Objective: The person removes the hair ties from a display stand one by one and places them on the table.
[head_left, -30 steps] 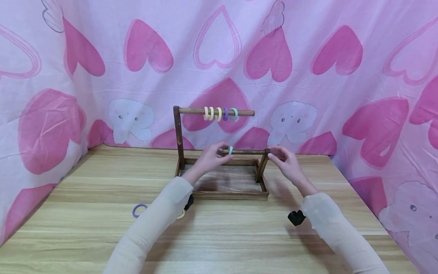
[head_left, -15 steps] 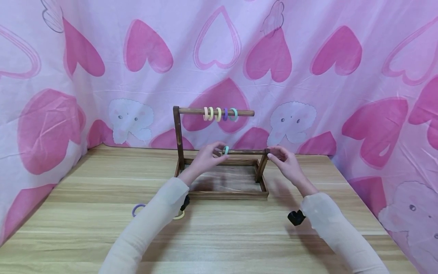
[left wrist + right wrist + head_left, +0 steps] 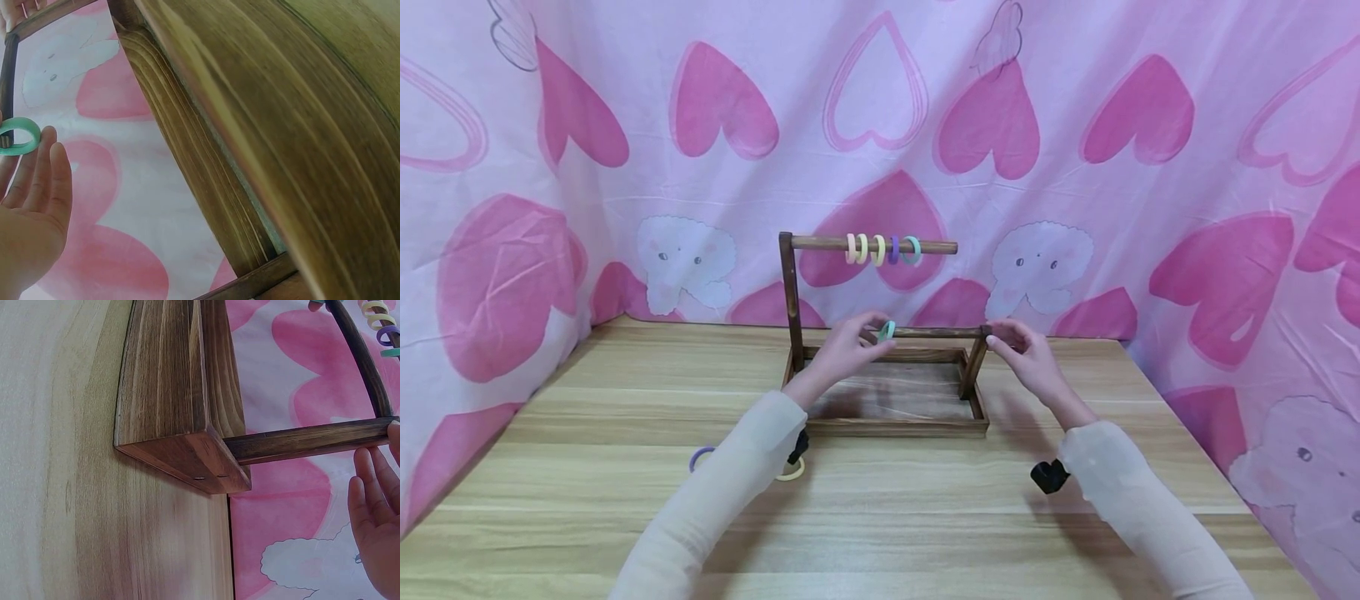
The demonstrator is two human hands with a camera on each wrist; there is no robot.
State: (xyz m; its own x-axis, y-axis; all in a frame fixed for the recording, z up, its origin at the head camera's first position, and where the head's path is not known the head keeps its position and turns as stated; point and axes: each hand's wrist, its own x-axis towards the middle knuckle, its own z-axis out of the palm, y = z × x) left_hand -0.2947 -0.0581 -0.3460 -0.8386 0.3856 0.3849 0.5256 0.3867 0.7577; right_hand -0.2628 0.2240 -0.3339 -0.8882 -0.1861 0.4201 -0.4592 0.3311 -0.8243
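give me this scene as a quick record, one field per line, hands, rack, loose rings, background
left grip: holds a green ring at the lower bar's free end
right grip: holds the wooden rack atop its short post
upper bar: three pale yellow rings, one purple, one mint
table: loose purple ring and yellow ring, both partly hidden by the left sleeve
background: pink heart-print cloth

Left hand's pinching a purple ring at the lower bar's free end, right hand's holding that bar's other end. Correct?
Not quite: the colour is off. The left hand is pinching a green ring, as the left wrist view shows. It is at the lower bar's free end, and the right hand is holding the other end.
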